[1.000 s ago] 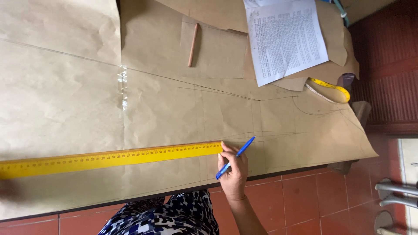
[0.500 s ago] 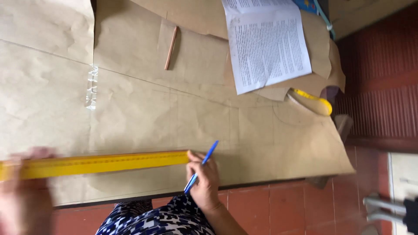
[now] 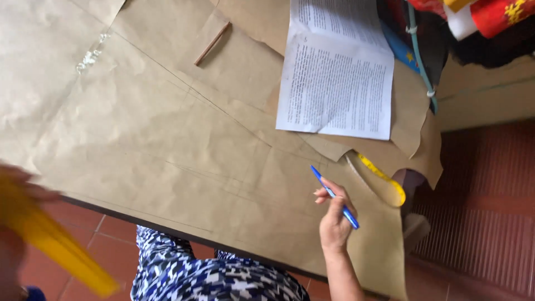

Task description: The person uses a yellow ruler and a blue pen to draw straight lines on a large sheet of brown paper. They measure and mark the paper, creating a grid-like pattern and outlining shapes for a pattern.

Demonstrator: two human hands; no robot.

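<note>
My right hand (image 3: 336, 218) holds a blue pen (image 3: 334, 196) over the right part of a large sheet of brown paper (image 3: 167, 134) with faint drawn lines. My left hand (image 3: 16, 223), blurred at the left edge, grips a long yellow ruler (image 3: 53, 239) lifted off the paper and hanging over the floor. A printed white page (image 3: 337, 75) lies on the paper above my right hand. A yellow measuring tape (image 3: 384, 181) curls just right of the pen.
A brown pencil (image 3: 212, 43) lies at the top of the paper. A strip of clear tape (image 3: 92, 54) shines at upper left. Colourful fabric (image 3: 479, 22) is piled at top right. Red floor tiles (image 3: 479, 223) lie beside the table edge. My patterned blue-and-white clothing (image 3: 212, 273) shows below.
The yellow ruler has been lifted off the paper and swung down to the left. My right hand with the pen has moved away from the ruler's end. The view has tilted.
</note>
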